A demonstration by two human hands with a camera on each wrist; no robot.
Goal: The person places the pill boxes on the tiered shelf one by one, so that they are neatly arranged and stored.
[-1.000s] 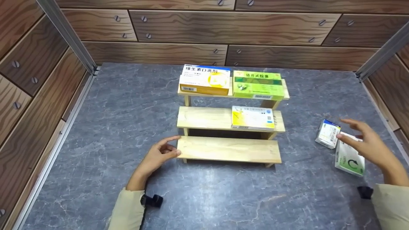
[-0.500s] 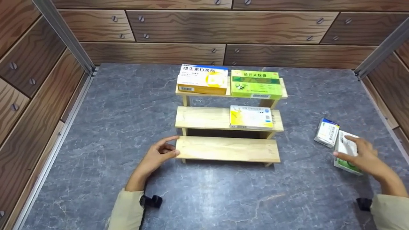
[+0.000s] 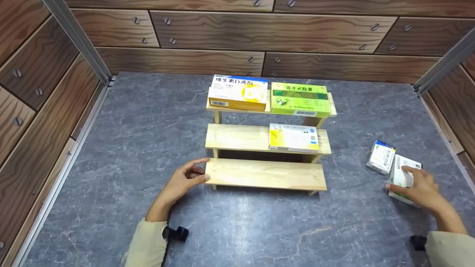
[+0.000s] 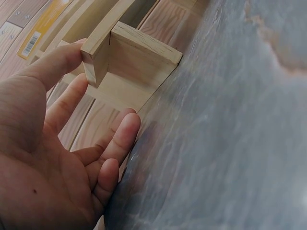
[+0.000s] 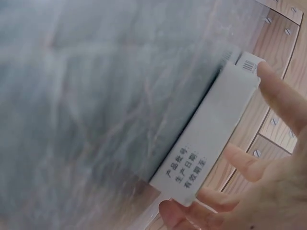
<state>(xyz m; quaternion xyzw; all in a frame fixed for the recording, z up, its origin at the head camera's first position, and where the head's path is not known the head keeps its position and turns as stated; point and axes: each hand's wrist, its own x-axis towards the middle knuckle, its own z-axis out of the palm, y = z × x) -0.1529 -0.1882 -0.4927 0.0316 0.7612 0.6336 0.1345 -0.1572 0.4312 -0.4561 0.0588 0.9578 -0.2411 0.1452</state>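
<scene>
My left hand (image 3: 184,181) is at the left end of the bottom step of a three-tier wooden display stand (image 3: 265,173). In the left wrist view, its thumb and index finger hold the corners of the board end (image 4: 96,64); the other fingers are loosely bent. My right hand (image 3: 423,187) lies over a white and green medicine box (image 3: 406,162) on the table, gripping it between thumb and fingers. The right wrist view shows the box's printed side (image 5: 206,129), the thumb at one end and fingers at the other. A smaller white and blue medicine box (image 3: 381,156) lies beside it.
On the top tier sit an orange and white box (image 3: 238,92) and a green box (image 3: 300,99). A white and yellow box (image 3: 293,137) lies on the right of the middle tier. Wood-patterned panels (image 3: 207,31) enclose the grey marbled table (image 3: 148,129).
My right hand has moved from above the two loose boxes down and toward me onto the white and green box, and taken hold of it. My left hand has stayed on the stand.
</scene>
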